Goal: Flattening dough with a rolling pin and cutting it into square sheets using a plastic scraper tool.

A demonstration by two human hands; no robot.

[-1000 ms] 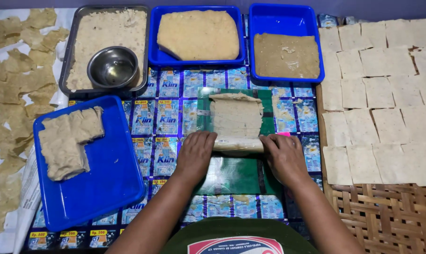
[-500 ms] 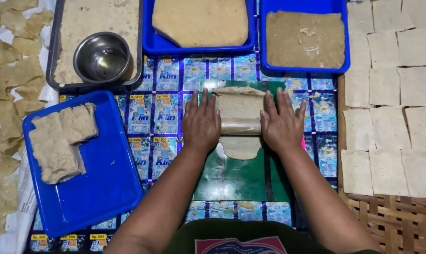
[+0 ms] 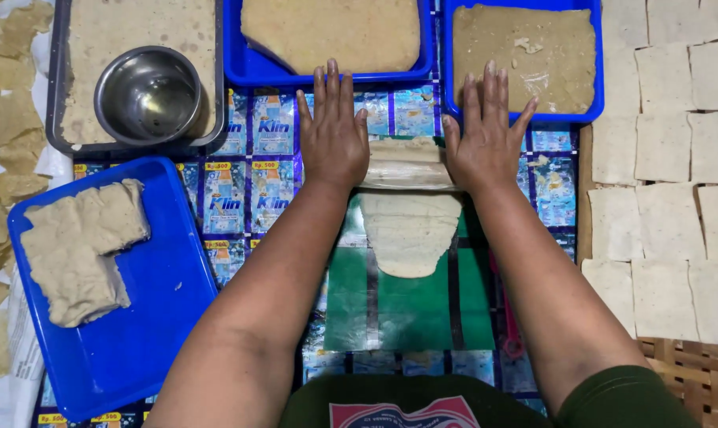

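While both hands press flat, fingers spread: left hand (image 3: pixel 333 135), right hand (image 3: pixel 486 136) on roller (image 3: pixel 406 174) ends, grasping nothing; dough sheet (image 3: pixel 408 234) on green mat (image 3: pixel 399 309), bench centre.

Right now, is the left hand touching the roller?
Touching. The head view shows the left hand lying flat on the roller's left end, no gap visible.

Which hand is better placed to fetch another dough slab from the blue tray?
Left, probably. The left hand on the roller is nearer the blue tray holding dough slabs; the right hand sits on the far side.
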